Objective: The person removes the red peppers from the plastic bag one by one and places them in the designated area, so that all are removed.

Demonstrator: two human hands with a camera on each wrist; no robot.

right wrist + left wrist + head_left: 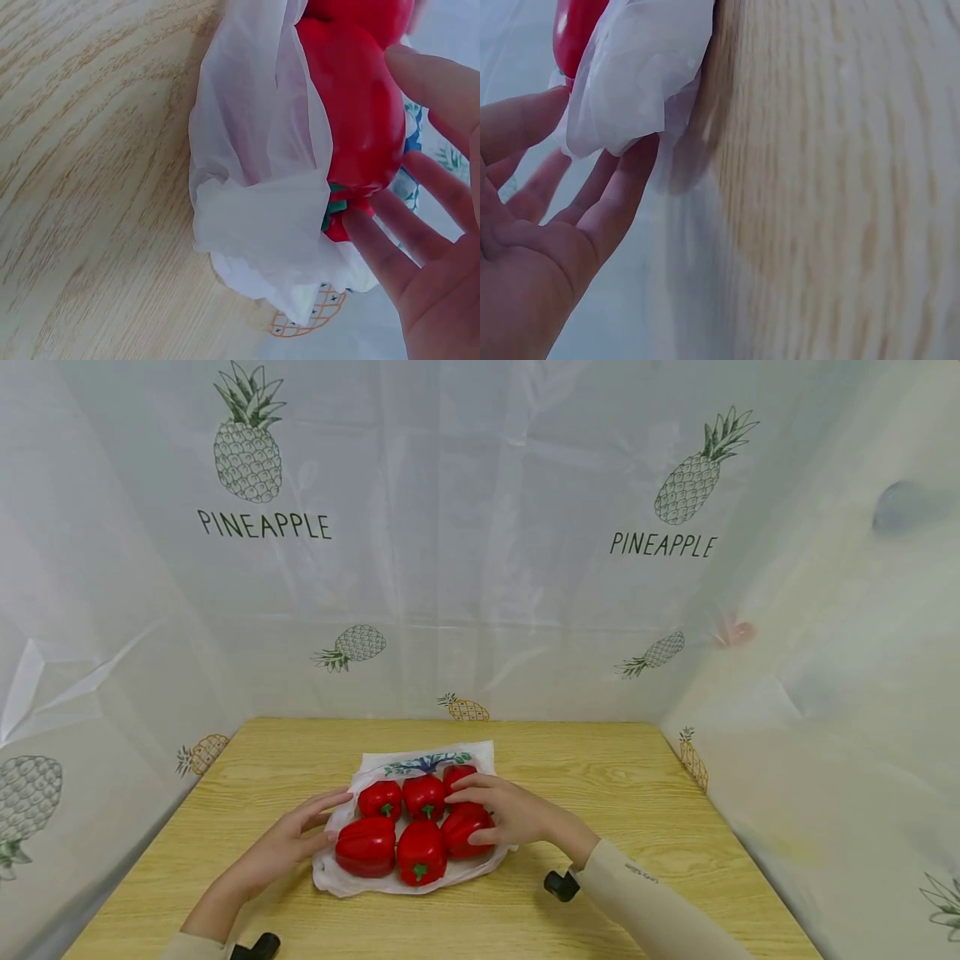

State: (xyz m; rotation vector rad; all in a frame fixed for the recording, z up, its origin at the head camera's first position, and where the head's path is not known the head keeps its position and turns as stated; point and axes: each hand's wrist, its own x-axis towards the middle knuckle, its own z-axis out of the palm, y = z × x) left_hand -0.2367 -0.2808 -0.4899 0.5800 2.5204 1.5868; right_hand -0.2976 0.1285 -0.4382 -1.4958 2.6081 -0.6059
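Several red bell peppers (365,847) lie in two rows on a thin white bag (371,768) with a blue-green tree print at its far edge. At the bag's left side my left hand (288,843) touches the crumpled edge with loosely spread fingers. In the left wrist view, the thumb is near a red pepper (577,37) and the fingertips meet the white bag (641,67). My right hand (513,810) reaches over the right-hand peppers, fingers spread. The right wrist view shows its fingers beside a pepper (352,105) with a green stem, the gathered bag (259,150) along its other side.
The wooden table (600,793) extends around the bag. White sheeting (480,568) printed with pineapples rises behind the table and along both sides. A small black device (561,885) is at the right wrist, another (258,947) at the left.
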